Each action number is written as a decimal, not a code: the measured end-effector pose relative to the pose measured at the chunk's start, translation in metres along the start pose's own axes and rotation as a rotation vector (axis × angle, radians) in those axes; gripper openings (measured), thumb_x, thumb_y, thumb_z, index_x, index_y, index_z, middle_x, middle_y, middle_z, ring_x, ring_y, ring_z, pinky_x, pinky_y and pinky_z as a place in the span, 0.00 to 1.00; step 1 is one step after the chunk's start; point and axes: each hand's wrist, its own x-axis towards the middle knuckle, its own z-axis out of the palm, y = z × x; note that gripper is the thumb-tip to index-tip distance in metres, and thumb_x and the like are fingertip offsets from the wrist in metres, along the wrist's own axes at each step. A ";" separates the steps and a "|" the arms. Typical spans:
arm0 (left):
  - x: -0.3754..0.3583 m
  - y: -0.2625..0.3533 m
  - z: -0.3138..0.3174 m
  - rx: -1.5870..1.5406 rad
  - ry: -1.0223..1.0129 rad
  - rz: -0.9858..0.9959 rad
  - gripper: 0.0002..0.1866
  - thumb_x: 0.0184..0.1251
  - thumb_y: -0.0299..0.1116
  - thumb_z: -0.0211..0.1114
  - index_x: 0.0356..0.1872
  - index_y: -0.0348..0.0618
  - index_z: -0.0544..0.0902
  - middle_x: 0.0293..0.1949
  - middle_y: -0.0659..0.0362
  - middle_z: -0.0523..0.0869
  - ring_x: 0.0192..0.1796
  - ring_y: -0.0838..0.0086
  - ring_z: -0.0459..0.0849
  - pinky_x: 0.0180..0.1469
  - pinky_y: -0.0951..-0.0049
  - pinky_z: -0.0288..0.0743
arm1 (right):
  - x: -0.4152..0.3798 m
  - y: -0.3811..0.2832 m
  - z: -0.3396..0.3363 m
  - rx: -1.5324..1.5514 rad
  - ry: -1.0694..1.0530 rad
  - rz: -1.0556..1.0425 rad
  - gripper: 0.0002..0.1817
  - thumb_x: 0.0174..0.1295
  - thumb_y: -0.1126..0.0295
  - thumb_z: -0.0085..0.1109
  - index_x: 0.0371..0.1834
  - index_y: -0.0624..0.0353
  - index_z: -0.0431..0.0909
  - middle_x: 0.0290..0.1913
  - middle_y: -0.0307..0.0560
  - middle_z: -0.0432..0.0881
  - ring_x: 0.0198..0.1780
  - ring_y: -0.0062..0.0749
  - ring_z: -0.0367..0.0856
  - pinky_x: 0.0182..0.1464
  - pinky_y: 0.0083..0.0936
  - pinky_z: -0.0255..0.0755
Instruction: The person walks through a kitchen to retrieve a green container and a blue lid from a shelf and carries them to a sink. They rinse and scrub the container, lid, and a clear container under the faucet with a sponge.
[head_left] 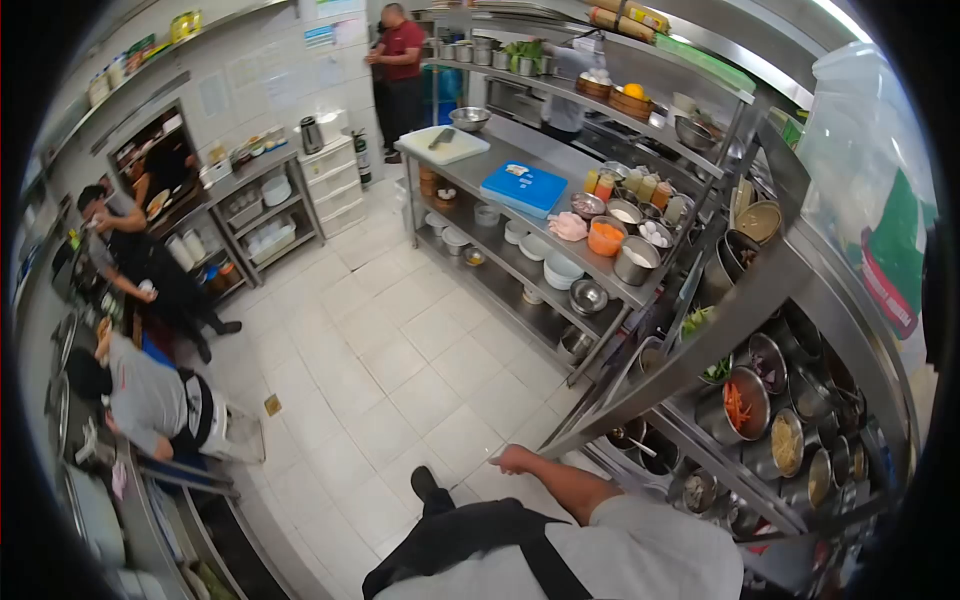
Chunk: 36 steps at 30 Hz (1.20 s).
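Observation:
My right hand (513, 460) is low in front of my body, over the tiled floor, beside the steel edge of an ingredient rack. Its fingers look closed together. Whatever they hold, if anything, is too small to make out. My left hand is out of the picture. Below, my dark apron (470, 545) and one dark shoe (425, 484) show. Right of my arm, the rack holds steel pots, among them one with orange carrot strips (738, 404) and one with pale yellow shreds (787, 446).
A steel worktable (450, 165) carries a white cutting board (462, 146) with a knife, a blue lidded container (523, 188), bowls and sauce bottles. A person in grey (150, 400), a person in a dark apron (150, 260) and a person in red (400, 55) stand around the kitchen.

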 end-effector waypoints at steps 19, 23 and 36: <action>0.151 0.488 0.011 -0.051 -0.146 0.352 0.23 0.77 0.46 0.58 0.66 0.46 0.77 0.64 0.53 0.83 0.54 0.60 0.85 0.51 0.60 0.78 | 0.095 -0.011 -0.123 0.553 0.045 0.476 0.26 0.68 0.46 0.64 0.58 0.53 0.85 0.51 0.45 0.87 0.41 0.35 0.87 0.43 0.38 0.82; 0.196 0.449 0.027 0.148 -0.182 0.176 0.22 0.75 0.46 0.60 0.61 0.43 0.81 0.62 0.51 0.84 0.55 0.60 0.86 0.52 0.58 0.80 | 0.140 0.001 -0.196 0.678 0.130 0.403 0.28 0.65 0.45 0.65 0.55 0.57 0.85 0.54 0.50 0.86 0.46 0.42 0.88 0.44 0.40 0.82; 0.221 0.643 0.147 0.430 -0.168 0.228 0.18 0.74 0.41 0.61 0.56 0.40 0.84 0.57 0.43 0.86 0.58 0.56 0.85 0.54 0.57 0.81 | 0.143 0.002 -0.528 0.788 0.485 -0.102 0.15 0.72 0.55 0.60 0.40 0.57 0.79 0.38 0.48 0.83 0.41 0.38 0.85 0.42 0.36 0.80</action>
